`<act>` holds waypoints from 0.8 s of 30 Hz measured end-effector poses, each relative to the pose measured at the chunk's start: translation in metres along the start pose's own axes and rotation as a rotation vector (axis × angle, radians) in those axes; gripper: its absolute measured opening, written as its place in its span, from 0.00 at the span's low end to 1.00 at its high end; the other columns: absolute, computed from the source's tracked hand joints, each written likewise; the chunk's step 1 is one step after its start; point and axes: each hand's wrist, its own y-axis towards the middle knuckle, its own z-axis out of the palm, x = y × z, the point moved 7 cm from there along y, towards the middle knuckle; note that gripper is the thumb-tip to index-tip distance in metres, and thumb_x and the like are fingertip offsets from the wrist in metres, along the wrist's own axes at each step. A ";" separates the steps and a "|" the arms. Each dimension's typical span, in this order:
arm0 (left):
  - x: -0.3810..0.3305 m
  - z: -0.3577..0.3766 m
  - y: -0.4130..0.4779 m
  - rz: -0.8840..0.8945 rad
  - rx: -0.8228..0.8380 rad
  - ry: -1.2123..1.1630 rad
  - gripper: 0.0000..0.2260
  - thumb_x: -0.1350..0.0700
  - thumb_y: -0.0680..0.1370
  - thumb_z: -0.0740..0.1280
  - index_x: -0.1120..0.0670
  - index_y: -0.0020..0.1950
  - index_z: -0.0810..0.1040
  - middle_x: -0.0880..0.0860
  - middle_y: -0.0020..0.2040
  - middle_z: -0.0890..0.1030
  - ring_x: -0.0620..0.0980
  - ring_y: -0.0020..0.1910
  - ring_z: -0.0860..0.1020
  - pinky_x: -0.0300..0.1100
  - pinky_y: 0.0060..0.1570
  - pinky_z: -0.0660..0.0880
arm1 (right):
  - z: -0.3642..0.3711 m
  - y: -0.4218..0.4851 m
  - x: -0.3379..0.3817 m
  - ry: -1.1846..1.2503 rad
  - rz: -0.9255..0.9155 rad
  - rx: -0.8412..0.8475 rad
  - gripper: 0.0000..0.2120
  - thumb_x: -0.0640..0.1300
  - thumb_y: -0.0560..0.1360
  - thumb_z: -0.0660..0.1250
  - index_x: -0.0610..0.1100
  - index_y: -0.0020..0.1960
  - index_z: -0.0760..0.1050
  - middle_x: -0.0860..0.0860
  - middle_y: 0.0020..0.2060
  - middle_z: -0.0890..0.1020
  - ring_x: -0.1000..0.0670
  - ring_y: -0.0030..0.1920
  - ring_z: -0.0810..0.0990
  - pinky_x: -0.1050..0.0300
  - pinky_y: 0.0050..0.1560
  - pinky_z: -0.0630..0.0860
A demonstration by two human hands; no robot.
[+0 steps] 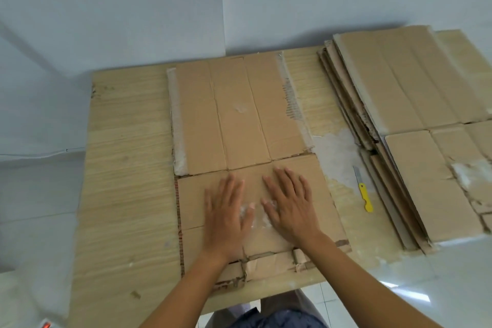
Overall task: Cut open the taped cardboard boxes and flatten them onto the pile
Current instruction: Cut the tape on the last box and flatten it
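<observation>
On table [127, 168]: flat box [247, 104] under L+R hands [226, 210] [288, 202].

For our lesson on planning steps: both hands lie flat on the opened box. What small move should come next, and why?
Probably lift the flattened box over to the pile on the right. It lies flat under the left hand and right hand, and the yellow knife lies in the way of sliding.

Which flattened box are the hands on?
The lone flattened box left of the yellow utility knife: left hand and right hand press flat on its near panel. The others are stacked in the pile at right.
</observation>
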 end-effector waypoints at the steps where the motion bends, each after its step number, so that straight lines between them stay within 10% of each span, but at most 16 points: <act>1: 0.011 -0.007 0.000 -0.089 -0.043 -0.068 0.28 0.42 0.80 0.51 0.53 0.77 0.58 0.52 0.78 0.54 0.51 0.78 0.50 0.52 0.75 0.39 | -0.008 0.003 -0.006 0.045 0.041 -0.032 0.26 0.59 0.79 0.48 0.48 0.71 0.67 0.45 0.71 0.68 0.43 0.71 0.64 0.45 0.69 0.59; 8: 0.075 -0.048 0.018 -0.655 -0.174 -0.515 0.33 0.53 0.80 0.62 0.59 0.78 0.48 0.57 0.79 0.48 0.52 0.78 0.47 0.46 0.76 0.45 | -0.048 0.034 -0.068 0.399 0.514 -0.054 0.29 0.51 0.81 0.56 0.43 0.77 0.51 0.41 0.74 0.59 0.37 0.73 0.57 0.41 0.69 0.57; 14: 0.096 -0.064 0.019 -0.842 -0.260 -0.703 0.16 0.57 0.75 0.67 0.58 0.62 0.70 0.57 0.57 0.77 0.56 0.51 0.75 0.46 0.51 0.72 | -0.052 0.038 -0.074 0.422 0.639 0.079 0.31 0.56 0.80 0.54 0.43 0.77 0.49 0.42 0.72 0.64 0.37 0.69 0.62 0.43 0.66 0.61; 24: 0.076 -0.097 0.026 -0.537 -0.263 -0.710 0.18 0.55 0.80 0.64 0.57 0.69 0.67 0.55 0.57 0.77 0.52 0.48 0.74 0.43 0.45 0.67 | -0.102 0.014 -0.064 0.598 0.513 -0.219 0.21 0.47 0.81 0.58 0.43 0.72 0.62 0.46 0.43 0.77 0.45 0.44 0.76 0.57 0.42 0.68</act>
